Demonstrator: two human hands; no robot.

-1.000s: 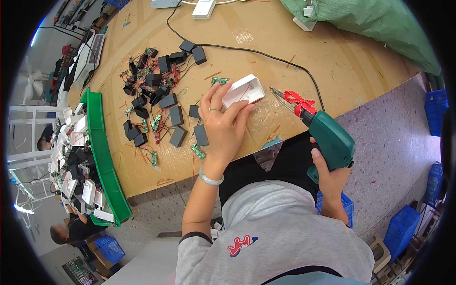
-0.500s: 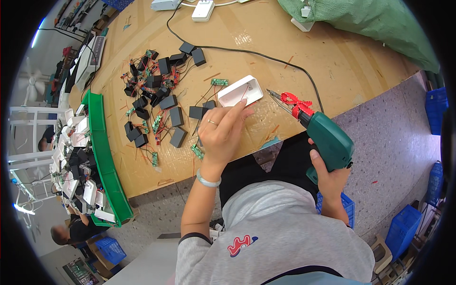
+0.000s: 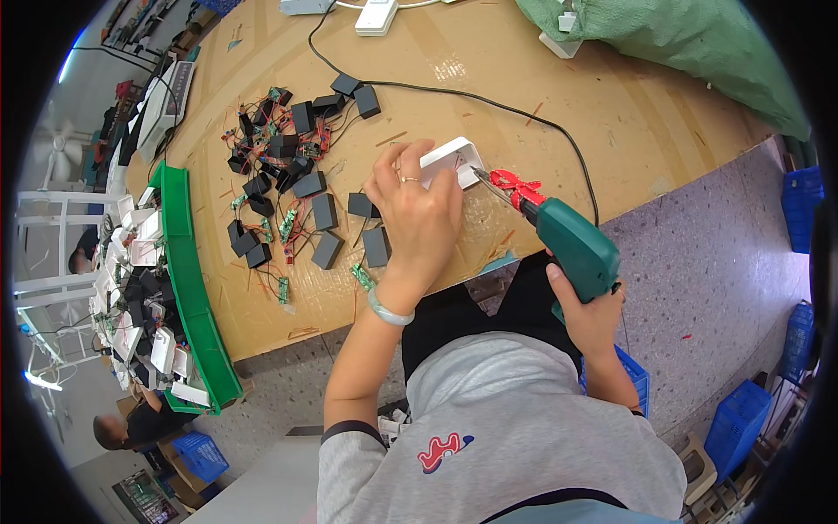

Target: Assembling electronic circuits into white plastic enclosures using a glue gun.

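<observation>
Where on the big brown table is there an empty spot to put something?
The table is bare between the black cable and the green cloth. Another bare strip runs along the near edge beside the green tray. It is crowded at the pile of black parts and around the left hand.

Bright and evenly lit from overhead, with colours clear across the middle. A pale patch of glare on the wooden table (image 3: 449,70) near the far edge. Only soft, short shadows under the left hand (image 3: 417,218) and the green power screwdriver (image 3: 567,244). Strong fisheye bending of the table edge and floor toward the rim, inside a black circular border. Sharp in the centre; softer and smeared at the far left.
</observation>
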